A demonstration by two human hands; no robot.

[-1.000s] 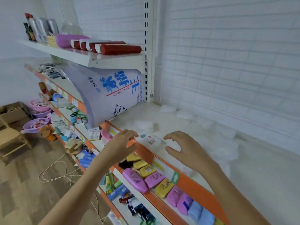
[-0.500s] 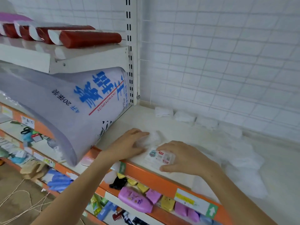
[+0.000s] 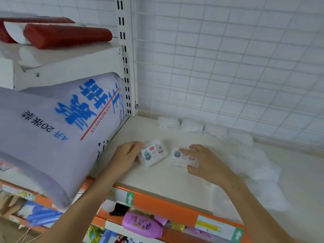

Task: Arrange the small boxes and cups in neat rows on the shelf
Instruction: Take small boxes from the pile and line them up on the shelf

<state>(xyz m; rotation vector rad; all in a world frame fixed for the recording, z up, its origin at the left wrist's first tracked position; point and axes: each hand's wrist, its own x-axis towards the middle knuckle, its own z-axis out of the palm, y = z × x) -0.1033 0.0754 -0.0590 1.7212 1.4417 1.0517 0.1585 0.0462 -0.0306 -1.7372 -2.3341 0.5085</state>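
Box labels (image 3: 152,152) blurred unreadable, purple bottle (image 3: 142,225) partly hidden under shelf edge (image 3: 168,206)

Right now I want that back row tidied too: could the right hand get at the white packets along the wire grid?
Probably yes. The right hand rests on a small clear box, and bare shelf lies between it and the white packets; nothing stands between.

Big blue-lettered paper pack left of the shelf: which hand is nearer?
Left. The left hand sits just beside the paper pack, holding a small box; the right hand is farther right, on another box.
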